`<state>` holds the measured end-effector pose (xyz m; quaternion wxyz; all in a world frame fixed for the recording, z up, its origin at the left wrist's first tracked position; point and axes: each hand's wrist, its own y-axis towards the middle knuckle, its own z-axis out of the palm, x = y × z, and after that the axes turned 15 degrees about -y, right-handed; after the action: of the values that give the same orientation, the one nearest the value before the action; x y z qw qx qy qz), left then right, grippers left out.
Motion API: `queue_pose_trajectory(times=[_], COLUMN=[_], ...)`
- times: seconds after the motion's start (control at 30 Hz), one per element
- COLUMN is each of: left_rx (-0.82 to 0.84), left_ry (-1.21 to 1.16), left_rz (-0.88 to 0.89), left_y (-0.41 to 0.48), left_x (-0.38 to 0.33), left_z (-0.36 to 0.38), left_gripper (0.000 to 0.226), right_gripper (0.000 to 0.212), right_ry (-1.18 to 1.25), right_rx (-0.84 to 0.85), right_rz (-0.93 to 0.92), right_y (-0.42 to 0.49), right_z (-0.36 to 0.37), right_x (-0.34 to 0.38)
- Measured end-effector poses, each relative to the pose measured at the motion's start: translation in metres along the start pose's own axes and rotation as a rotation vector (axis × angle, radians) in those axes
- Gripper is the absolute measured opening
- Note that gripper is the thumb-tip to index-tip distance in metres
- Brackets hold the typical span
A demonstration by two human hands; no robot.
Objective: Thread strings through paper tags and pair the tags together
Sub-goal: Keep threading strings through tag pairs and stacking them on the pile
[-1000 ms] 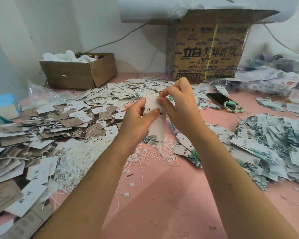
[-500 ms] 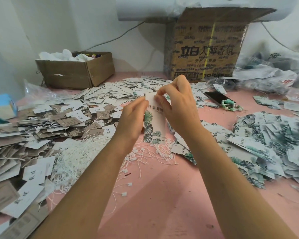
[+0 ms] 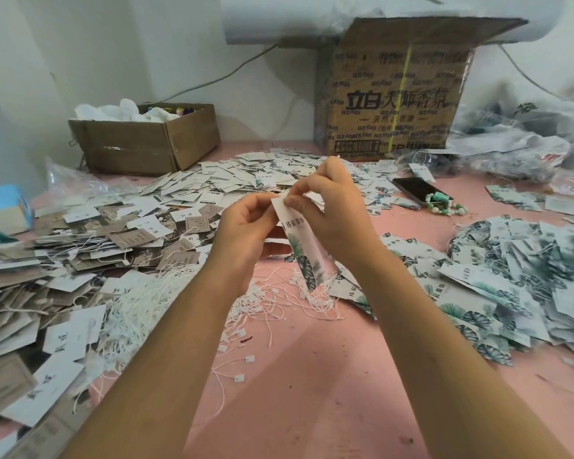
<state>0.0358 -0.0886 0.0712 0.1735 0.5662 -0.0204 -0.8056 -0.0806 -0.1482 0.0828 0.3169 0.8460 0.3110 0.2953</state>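
Hanging below pinching fingers (image 3: 305, 193) (leaf-print tag (image 3: 301, 251))

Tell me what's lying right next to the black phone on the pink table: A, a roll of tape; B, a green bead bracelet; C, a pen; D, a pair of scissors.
B: a green bead bracelet lies against the near end of the black phone on the pink table.

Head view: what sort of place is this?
Probably a small piecework bench for hang tags: heaps of paper tags lie on the pink table, loose white strings among them, cardboard boxes by the wall. Left hand and right hand pinch a leaf-print tag.
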Motion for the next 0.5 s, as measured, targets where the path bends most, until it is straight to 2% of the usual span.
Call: queue_pose_trajectory(times=[0.23, 0.37, 0.5], left_rx=[-0.03, -0.148, -0.243], left_ry=[0.074, 0.101, -0.093], left_rz=[-0.043, -0.04, -0.033], left_y=[0.003, 0.007, 0.01], left_x=[0.0, 0.005, 0.005], left_z=[0.0, -0.002, -0.007], left_gripper=[0.011, 0.019, 0.02], right_gripper=[0.012, 0.013, 0.016], right_ry=[0.07, 0.004, 0.048], right_rx=[0.052, 0.164, 0.271], right_rz=[0.037, 0.065, 0.18], right_y=[0.0, 0.0, -0.001], right_z=[0.001, 0.003, 0.002], right_x=[0.0, -0.008, -0.019])
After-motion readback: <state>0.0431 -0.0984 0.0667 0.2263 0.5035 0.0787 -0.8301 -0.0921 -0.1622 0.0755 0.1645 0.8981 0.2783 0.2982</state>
